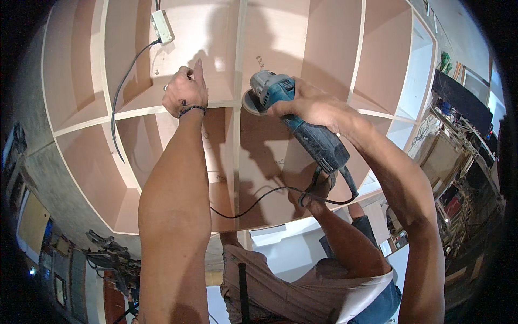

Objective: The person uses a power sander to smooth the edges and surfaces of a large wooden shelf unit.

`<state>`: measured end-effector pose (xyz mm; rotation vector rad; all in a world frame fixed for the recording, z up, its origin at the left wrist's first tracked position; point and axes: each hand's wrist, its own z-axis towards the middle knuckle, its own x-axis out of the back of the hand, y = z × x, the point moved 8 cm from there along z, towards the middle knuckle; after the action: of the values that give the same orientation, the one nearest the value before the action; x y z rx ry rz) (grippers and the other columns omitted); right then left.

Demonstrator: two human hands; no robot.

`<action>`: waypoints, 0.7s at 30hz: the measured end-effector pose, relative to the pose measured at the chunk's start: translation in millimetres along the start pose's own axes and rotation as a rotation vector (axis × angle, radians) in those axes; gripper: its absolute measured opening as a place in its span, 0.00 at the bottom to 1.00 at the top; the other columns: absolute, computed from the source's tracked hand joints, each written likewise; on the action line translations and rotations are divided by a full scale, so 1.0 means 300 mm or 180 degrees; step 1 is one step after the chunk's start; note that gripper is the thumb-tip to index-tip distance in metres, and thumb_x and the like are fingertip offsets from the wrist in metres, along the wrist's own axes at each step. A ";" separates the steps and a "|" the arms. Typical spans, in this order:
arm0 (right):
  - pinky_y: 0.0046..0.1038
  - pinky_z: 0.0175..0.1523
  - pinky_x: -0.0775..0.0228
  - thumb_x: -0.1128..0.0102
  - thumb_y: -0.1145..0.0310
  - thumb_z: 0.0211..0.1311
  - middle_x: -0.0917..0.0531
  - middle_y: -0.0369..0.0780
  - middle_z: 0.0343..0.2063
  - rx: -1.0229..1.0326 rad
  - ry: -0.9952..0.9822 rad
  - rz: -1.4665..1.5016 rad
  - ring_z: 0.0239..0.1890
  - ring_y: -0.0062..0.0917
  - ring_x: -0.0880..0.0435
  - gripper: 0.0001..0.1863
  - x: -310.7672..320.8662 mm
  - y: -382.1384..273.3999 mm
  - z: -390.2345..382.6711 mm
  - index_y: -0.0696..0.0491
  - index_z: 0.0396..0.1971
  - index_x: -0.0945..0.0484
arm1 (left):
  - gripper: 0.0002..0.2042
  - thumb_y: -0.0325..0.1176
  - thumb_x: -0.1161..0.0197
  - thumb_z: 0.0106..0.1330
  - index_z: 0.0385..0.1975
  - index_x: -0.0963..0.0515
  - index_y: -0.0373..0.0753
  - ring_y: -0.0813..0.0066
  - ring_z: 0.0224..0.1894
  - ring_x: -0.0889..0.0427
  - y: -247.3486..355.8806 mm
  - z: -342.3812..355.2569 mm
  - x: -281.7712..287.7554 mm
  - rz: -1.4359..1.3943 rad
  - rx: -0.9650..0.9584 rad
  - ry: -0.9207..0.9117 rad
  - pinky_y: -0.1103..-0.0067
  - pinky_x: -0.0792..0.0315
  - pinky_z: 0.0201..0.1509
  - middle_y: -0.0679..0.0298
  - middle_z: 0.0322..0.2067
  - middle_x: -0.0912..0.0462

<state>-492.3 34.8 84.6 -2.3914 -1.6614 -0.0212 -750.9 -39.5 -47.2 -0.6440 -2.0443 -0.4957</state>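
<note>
clearly, the right hand [310, 105] is grasping a teal and black power tool [317, 144], fingers wrapped over the body just behind its head. the tool slants from upper left to lower right, in front of the crossing of a divider and a shelf. at its upper end sits a round disc [252, 102]; whether the disc touches the wood cannot be told. the left hand [185, 97], to the left of the tool and apart from it, is raised with fingers folded in and one digit pointing up; i cannot tell whether it holds anything. it wears a ring and a dark bracelet [192, 109]. from the tool's lower end, a black cord [272, 190] loops and runs left, passing out of sight at the left forearm. around both hands spreads a wooden cabinet [334, 48], pinkish-brown panels with pale edges, divided into compartments; a head-shaped shadow falls across it. above the left hand, a white socket block [163, 27] has a black cable [114, 110] curving down from it. below are light brown cloth [307, 291] and a bare limb [350, 237]. at far right lies crowded clutter.
</note>
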 end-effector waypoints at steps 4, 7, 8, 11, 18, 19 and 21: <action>0.36 0.52 0.22 0.25 0.45 0.55 0.14 0.52 0.44 0.0000 0.0129 -0.0049 0.46 0.37 0.12 0.43 0.004 0.008 0.004 0.65 0.58 0.26 | 0.25 0.63 0.44 0.73 0.41 0.12 0.49 0.56 0.42 0.10 -0.003 0.001 0.002 0.0022 -0.0033 0.0030 0.62 0.18 0.46 0.60 0.39 0.08; 0.36 0.52 0.22 0.25 0.44 0.55 0.14 0.52 0.43 0.0010 0.0062 0.0030 0.45 0.38 0.12 0.44 0.004 0.005 -0.003 0.66 0.59 0.26 | 0.24 0.63 0.44 0.73 0.41 0.12 0.49 0.56 0.42 0.10 -0.004 0.003 -0.007 0.0015 -0.0007 0.0000 0.62 0.18 0.46 0.60 0.39 0.08; 0.36 0.52 0.21 0.25 0.44 0.55 0.14 0.52 0.43 0.0008 0.0029 0.0063 0.44 0.38 0.12 0.44 0.004 0.005 -0.006 0.66 0.59 0.26 | 0.24 0.63 0.43 0.73 0.41 0.12 0.49 0.56 0.43 0.10 -0.005 0.005 -0.014 0.0036 -0.0034 0.0053 0.62 0.18 0.46 0.60 0.38 0.08; 0.36 0.52 0.22 0.25 0.45 0.54 0.13 0.51 0.43 -0.0081 0.0156 -0.0092 0.44 0.36 0.12 0.43 0.008 0.032 0.003 0.66 0.58 0.25 | 0.24 0.64 0.43 0.72 0.41 0.11 0.50 0.56 0.42 0.09 -0.014 0.014 -0.023 0.0009 -0.0061 0.0110 0.62 0.18 0.46 0.61 0.38 0.08; 0.31 0.51 0.23 0.26 0.40 0.51 0.15 0.50 0.42 -0.0090 0.0180 0.0037 0.45 0.36 0.13 0.48 0.058 0.198 0.008 0.63 0.63 0.27 | 0.24 0.65 0.44 0.72 0.39 0.11 0.53 0.59 0.39 0.09 -0.008 0.012 -0.034 -0.0027 -0.0123 0.0219 0.63 0.18 0.42 0.63 0.35 0.08; 0.31 0.51 0.23 0.26 0.41 0.50 0.15 0.49 0.43 -0.0042 0.0175 0.0103 0.45 0.35 0.14 0.48 0.067 0.203 0.001 0.64 0.63 0.27 | 0.24 0.65 0.44 0.72 0.39 0.11 0.53 0.59 0.39 0.09 -0.012 0.013 -0.035 -0.0014 -0.0126 0.0220 0.63 0.18 0.42 0.63 0.35 0.08; 0.31 0.51 0.23 0.26 0.41 0.50 0.15 0.48 0.43 0.0005 0.0166 0.0178 0.46 0.33 0.14 0.49 0.080 0.259 0.009 0.64 0.62 0.27 | 0.25 0.66 0.44 0.72 0.38 0.12 0.52 0.59 0.38 0.09 -0.025 0.020 -0.037 0.0007 -0.0041 0.0247 0.64 0.18 0.42 0.63 0.33 0.08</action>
<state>-412.0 31.8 71.5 -2.4136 -1.5706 -0.0721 -754.3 -44.9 -60.4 -0.6252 -1.9688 -0.5252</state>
